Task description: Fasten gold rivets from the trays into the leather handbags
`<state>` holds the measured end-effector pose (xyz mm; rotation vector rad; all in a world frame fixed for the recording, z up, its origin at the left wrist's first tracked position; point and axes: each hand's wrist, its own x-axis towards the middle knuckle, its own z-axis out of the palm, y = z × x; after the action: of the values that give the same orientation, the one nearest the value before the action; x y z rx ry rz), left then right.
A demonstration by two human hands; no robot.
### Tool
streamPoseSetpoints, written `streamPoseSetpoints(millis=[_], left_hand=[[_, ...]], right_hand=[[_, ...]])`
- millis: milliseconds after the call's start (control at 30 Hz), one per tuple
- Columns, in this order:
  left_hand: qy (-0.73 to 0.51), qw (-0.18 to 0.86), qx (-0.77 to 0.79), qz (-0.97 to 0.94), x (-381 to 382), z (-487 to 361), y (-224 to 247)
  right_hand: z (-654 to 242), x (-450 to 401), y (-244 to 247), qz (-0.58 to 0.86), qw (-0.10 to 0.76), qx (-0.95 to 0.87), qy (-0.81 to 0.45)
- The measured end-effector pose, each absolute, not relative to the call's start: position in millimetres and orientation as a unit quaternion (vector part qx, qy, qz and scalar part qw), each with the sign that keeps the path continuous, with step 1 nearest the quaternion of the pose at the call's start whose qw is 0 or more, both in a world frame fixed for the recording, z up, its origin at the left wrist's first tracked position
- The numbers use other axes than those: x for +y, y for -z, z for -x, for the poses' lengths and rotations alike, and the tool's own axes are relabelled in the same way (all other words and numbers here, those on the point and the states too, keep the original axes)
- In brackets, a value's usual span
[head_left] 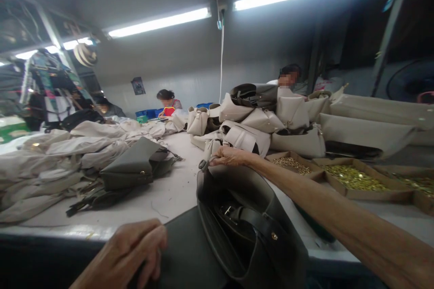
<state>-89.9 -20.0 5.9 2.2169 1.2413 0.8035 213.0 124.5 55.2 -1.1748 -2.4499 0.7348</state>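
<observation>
A dark grey-green handbag (251,189) stands open at the table's front edge, its mouth facing me. Inside it lies a strap (252,219) with a buckle and a small gold-coloured stud. My left hand (135,248) has its fingers curled over the left edge of the bag's wide flap (186,244). At the far upper corner, the fingers of my right hand (230,156) pinch the bag's rim, right beside a small metal fitting (202,165). The tips of those fingers are partly hidden.
Another dark bag (130,165) lies left of centre, beside heaped beige pieces (84,149). Beige bags (257,122) are piled at the back right. Cardboard trays (356,192) of small gold-coloured metal parts stand on the right. Several people (167,104) sit farther back.
</observation>
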Motion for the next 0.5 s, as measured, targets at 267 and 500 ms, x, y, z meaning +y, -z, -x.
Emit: streamPoseSetpoints(millis=[267,500], left_hand=[[-0.371,0.072,0.423,-0.824,50.7,7.2,-18.7],[-0.386,0.123,0.401,-0.822,85.4,-27.0,6.7]], right_hand=[[-219.2,110.3,-54.3,0.408,0.168,-0.859,-0.261],[-237.2,109.8,-37.4,0.405,0.177,-0.857,-0.266]])
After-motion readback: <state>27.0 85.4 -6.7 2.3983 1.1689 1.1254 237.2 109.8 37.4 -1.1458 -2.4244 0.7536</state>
